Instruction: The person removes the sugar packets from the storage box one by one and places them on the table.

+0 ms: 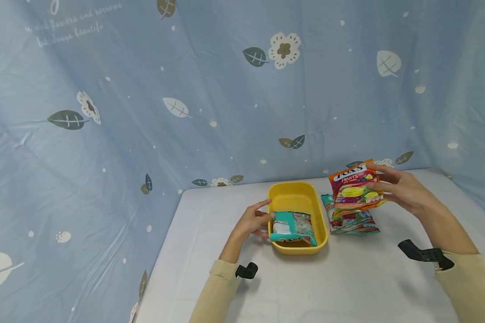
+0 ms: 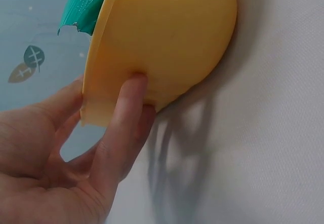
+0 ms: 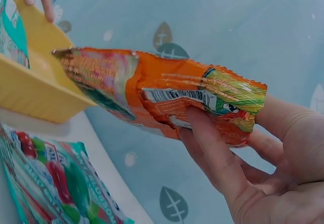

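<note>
A yellow oblong tub [image 1: 297, 198] stands on the white table with a teal candy bag [image 1: 293, 227] lying in its near end. My left hand [image 1: 255, 220] touches the tub's left wall [image 2: 167, 46], fingers fairly straight against the rim. My right hand [image 1: 396, 188] holds an orange fruit-candy bag [image 1: 355, 186] in the air, just right of the tub, gripped between thumb and fingers [image 3: 212, 148]. The orange bag [image 3: 162, 97] tilts toward the tub [image 3: 40, 92]. Another teal and red candy bag [image 1: 349, 217] lies flat on the table under it.
The white table [image 1: 347, 278] runs to a left edge [image 1: 161, 251]. A blue leaf-print curtain [image 1: 186, 89] hangs close behind and to the left. Bare tabletop lies in front of the tub and at the right.
</note>
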Demonstrator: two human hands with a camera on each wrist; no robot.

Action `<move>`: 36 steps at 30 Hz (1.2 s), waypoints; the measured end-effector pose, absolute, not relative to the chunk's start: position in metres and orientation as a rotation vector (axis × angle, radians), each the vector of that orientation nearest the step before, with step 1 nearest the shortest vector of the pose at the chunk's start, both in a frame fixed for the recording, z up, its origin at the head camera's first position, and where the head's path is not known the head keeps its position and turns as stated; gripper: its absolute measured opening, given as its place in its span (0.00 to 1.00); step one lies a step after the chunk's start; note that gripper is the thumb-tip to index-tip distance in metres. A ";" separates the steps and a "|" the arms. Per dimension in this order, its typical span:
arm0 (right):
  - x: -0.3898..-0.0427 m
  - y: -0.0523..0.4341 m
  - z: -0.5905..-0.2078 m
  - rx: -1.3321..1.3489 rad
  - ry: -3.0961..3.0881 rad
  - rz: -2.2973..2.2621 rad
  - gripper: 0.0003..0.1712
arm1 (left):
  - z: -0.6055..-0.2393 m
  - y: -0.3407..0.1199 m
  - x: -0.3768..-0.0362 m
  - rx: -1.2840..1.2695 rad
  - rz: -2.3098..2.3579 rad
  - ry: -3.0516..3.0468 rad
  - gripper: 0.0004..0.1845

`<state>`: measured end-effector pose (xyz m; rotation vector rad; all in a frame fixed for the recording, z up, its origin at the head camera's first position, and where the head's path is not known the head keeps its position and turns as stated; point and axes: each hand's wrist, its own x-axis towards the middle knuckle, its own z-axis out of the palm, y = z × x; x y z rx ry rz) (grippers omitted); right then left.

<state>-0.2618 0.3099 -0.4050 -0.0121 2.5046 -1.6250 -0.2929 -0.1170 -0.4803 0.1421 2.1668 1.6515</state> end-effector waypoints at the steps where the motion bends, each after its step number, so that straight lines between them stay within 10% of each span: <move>1: -0.261 0.313 -0.405 -0.012 2.511 -1.621 0.44 | -0.480 -0.117 -0.293 0.141 1.653 2.165 0.30; 36: -0.247 0.380 -0.428 0.035 2.468 -1.691 0.40 | -0.481 -0.116 -0.292 0.153 1.675 2.149 0.31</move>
